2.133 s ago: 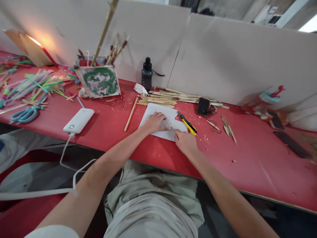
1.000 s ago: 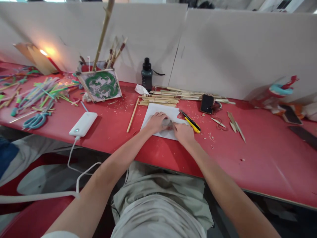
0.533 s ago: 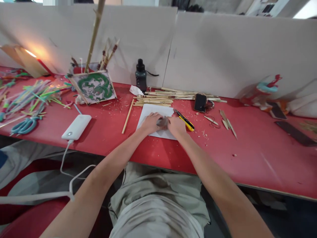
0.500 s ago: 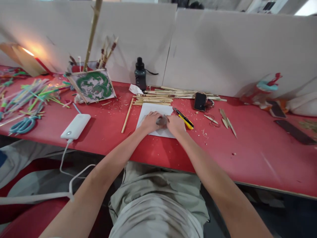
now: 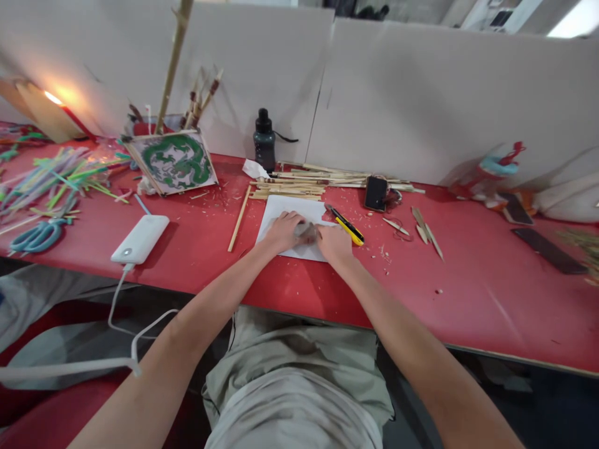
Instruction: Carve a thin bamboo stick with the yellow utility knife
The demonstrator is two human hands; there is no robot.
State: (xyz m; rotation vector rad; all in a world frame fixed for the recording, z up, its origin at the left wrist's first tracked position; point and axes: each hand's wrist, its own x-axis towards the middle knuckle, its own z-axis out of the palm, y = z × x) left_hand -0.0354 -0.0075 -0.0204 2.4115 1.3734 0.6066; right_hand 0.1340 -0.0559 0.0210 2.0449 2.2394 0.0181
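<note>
A small grey, rounded lump [image 5: 306,232] lies between my hands over a sheet of white paper [image 5: 270,215]; whether it is clay or stone I cannot tell. My left hand [image 5: 284,231] rests on the paper with its bent fingers against the lump's left side. From the right, my right hand [image 5: 335,242] closes in on it, thumb and fingers bunched at its edge. Both sets of fingertips are partly hidden. Just past my right hand lies a yellow and black utility knife [image 5: 349,227]. A thin wooden stick [image 5: 239,218] lies left of the paper.
Behind the paper are bundled bamboo strips [image 5: 290,189], a dark bottle [image 5: 264,142] and a small black device [image 5: 375,193]. Pointed slivers [image 5: 427,231] lie to the right. Leftward are a white power bank [image 5: 141,239], scissors [image 5: 40,236], a dragon picture [image 5: 175,161] and a lit candle [image 5: 77,120].
My right hand's fingers have shifted slightly on the grey lump. The whole view has slid a little, while the things on the table keep their places.
</note>
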